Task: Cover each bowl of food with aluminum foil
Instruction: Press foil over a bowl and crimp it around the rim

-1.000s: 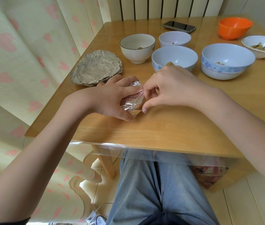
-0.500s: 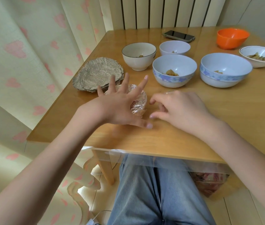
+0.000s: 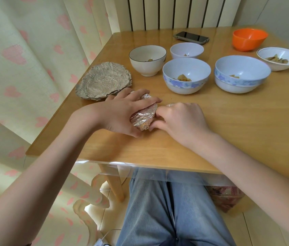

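Note:
A small foil-wrapped bowl (image 3: 143, 118) sits near the table's front edge. My left hand (image 3: 122, 114) lies over its top and left side, fingers curled around it. My right hand (image 3: 179, 118) pinches the foil at its right side. Behind it to the left lies a stack of crumpled foil sheets (image 3: 103, 80). Uncovered bowls with bits of food stand further back: a white bowl (image 3: 147, 60), a small pale bowl (image 3: 187, 50), two blue-patterned bowls (image 3: 186, 76) (image 3: 242, 73) and a shallow white bowl (image 3: 280, 58).
An orange bowl (image 3: 249, 39) stands at the back right and a dark phone (image 3: 190, 37) lies at the back. A heart-patterned curtain (image 3: 33, 59) hangs at the left of the wooden table (image 3: 228, 130). My knees are under the table's front edge.
Half a second ago my left hand was spread flat above the wrapped bowl and my right hand was off it. Now both hands are back on the foil.

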Demonstrator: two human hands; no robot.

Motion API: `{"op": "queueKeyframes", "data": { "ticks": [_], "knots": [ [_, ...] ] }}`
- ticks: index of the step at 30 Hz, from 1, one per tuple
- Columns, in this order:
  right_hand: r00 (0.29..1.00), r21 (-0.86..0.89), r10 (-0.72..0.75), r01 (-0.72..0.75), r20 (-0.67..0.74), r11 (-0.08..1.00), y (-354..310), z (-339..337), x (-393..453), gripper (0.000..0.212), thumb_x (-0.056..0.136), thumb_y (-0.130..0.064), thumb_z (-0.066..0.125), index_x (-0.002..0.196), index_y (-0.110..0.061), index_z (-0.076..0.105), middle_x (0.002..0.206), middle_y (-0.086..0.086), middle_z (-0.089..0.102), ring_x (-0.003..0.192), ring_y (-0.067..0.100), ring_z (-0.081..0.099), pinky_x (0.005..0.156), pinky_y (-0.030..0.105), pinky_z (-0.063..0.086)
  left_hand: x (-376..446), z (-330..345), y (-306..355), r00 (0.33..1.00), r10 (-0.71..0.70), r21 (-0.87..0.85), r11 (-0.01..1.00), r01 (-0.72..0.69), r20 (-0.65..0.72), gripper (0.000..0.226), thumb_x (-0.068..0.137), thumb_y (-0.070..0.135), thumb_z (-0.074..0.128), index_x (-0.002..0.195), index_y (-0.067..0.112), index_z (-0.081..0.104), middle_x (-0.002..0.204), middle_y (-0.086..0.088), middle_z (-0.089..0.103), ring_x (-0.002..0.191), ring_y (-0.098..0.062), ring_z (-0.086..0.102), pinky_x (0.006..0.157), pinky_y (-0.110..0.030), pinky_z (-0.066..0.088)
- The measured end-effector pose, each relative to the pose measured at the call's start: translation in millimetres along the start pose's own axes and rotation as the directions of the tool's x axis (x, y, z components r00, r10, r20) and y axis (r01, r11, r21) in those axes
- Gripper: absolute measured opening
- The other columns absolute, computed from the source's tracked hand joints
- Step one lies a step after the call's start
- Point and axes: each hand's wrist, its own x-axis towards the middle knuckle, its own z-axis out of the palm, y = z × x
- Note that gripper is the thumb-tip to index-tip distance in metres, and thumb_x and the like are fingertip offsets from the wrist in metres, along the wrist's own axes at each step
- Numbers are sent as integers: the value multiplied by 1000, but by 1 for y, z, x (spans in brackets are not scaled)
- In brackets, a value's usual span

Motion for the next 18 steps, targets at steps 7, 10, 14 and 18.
{"op": "queueKeyframes", "data": {
  "ticks": [7, 10, 14, 18],
  "knots": [
    [991, -62, -137, 135, -14, 989, 19, -10, 25, 56, 63, -73, 61, 68, -18, 66, 72, 4, 66, 71, 25, 64, 55, 26, 24, 1, 2, 0, 1000, -17, 12, 1000, 17, 16, 101, 77, 54, 71, 148, 55, -1, 159, 19, -8, 147, -16, -7, 116, -51, 10],
    [979, -120, -167, 180, 115, 976, 25, -17, 37, 60, 63, -79, 57, 61, -20, 45, 76, 1, 60, 77, 25, 56, 56, 29, 25, 0, 3, -1, 1000, -11, 10, 1000, 11, 24, 101, 62, 65, 56, 148, 53, 5, 156, 23, -5, 147, -16, -6, 116, -51, 12],
    [974, -12, -208, 209, 87, 978, 31, -13, 33, 62, 61, -78, 58, 51, -23, 34, 62, -6, 49, 65, 17, 46, 55, 30, 26, 0, 3, -1, 1000, -18, 1, 1000, 18, 16, 101, 62, 65, 57, 147, 55, 3, 156, 24, -5, 147, -14, -6, 115, -51, 13],
    [985, 81, -168, 164, 46, 983, 36, -11, 22, 60, 61, -77, 56, 49, -22, 35, 50, -7, 45, 58, 16, 44, 51, 30, 27, 0, 3, 0, 999, -26, 19, 999, 25, 21, 99, 79, 51, 70, 147, 56, -2, 158, 21, -9, 146, -12, -8, 115, -51, 11]
  ]
}}
